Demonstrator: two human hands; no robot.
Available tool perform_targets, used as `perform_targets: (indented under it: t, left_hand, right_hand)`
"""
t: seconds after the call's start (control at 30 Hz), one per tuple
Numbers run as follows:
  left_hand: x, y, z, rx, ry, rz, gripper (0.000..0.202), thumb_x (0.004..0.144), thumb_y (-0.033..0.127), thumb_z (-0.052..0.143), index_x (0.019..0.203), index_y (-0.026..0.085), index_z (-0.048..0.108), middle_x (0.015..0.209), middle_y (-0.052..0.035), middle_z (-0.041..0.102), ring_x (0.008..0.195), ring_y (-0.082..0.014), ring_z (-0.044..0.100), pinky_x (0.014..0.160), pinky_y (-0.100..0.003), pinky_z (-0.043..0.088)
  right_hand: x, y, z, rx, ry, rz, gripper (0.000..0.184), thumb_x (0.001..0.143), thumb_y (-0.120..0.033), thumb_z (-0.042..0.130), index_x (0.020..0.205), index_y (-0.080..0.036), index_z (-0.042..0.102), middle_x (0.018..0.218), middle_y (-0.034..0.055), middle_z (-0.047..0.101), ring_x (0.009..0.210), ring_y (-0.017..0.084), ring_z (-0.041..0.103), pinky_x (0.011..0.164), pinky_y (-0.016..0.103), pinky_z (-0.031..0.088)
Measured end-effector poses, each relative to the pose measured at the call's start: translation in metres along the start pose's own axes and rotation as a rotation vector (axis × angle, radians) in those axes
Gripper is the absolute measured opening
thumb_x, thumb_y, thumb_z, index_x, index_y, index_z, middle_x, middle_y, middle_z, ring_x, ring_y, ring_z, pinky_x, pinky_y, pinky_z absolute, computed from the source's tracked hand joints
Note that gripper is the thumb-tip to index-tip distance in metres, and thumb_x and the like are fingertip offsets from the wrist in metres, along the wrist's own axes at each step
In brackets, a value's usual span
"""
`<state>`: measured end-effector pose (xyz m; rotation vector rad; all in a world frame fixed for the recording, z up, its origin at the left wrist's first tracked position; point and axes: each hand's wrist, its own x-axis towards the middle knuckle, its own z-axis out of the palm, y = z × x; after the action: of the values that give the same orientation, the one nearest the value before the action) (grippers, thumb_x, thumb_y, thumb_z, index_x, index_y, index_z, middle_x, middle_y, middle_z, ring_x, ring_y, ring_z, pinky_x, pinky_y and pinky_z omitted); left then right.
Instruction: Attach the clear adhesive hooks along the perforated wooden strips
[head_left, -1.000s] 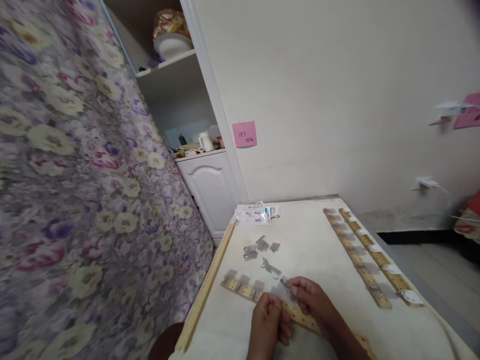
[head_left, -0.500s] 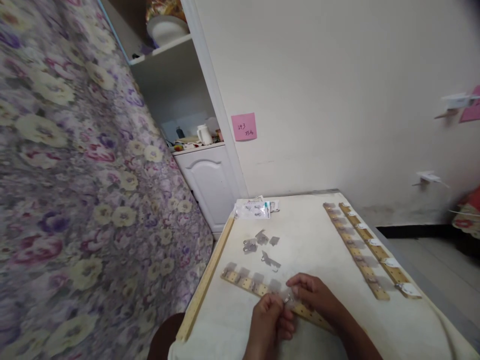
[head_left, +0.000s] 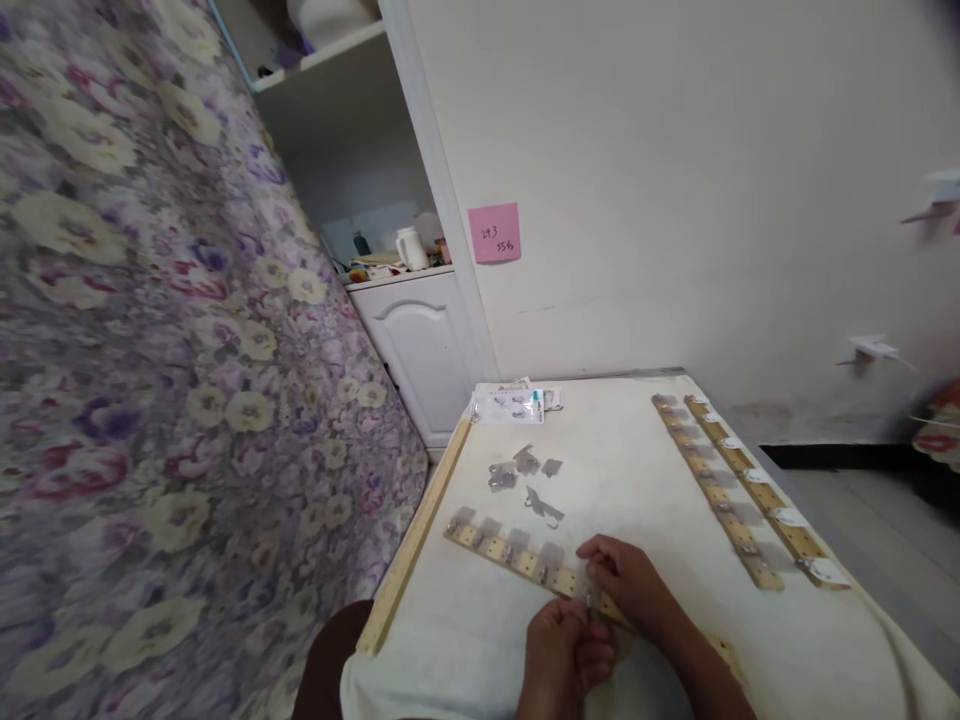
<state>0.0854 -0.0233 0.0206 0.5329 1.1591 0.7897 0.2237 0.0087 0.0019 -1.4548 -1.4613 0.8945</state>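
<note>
A clear adhesive hook [head_left: 588,596] with a metal prong is pinched between the fingers of my left hand [head_left: 559,645], just above a pale wooden strip [head_left: 495,549]. My right hand [head_left: 630,585] bends over the same hook from the other side, thumb and fingertips closed at its clear backing. The strip runs diagonally under both hands, which cover part of it. Several clear hooks stand along its exposed left part. Beyond it lie several loose clear hooks [head_left: 544,505] on the pale tabletop.
Two more wooden strips lie at the right, one with clear hooks [head_left: 724,508] and one with white-backed hooks [head_left: 787,517]. A bare wooden batten [head_left: 416,540] runs along the left edge. Plastic hook packaging [head_left: 507,406] lies near the wall. A floral curtain [head_left: 225,400] hangs left.
My hands have shifted slightly right along the strip with the hook, uncovering another hook on it. My right fingertips have come in closer to the held hook. The camera view has tilted slightly.
</note>
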Motion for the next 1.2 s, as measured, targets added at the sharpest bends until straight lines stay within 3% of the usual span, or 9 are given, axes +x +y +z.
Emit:
perform_targets:
  t: [0.17, 1.2]
  left_hand:
    - [0.005, 0.001, -0.003, 0.024, 0.004, -0.015, 0.013, 0.083, 0.023, 0.052, 0.073, 0.018, 0.046, 0.055, -0.0018, 0.064, 0.041, -0.0074, 0.056, 0.042, -0.016, 0.039]
    - [0.013, 0.000, 0.002, 0.148, 0.035, -0.001, 0.011, 0.084, 0.023, 0.043, 0.075, 0.017, 0.045, 0.048, 0.0002, 0.060, 0.033, -0.0070, 0.049, 0.036, -0.016, 0.031]
  right_hand:
    - [0.004, 0.006, 0.009, -0.051, 0.050, -0.038, 0.027, 0.072, -0.020, 0.047, 0.088, -0.020, 0.069, 0.084, 0.0036, 0.070, 0.079, 0.019, 0.063, 0.076, 0.031, 0.046]
    - [0.006, 0.012, 0.009, -0.138, 0.040, 0.036, 0.028, 0.074, -0.022, 0.046, 0.091, -0.018, 0.067, 0.086, 0.0053, 0.071, 0.080, 0.019, 0.063, 0.076, 0.030, 0.045]
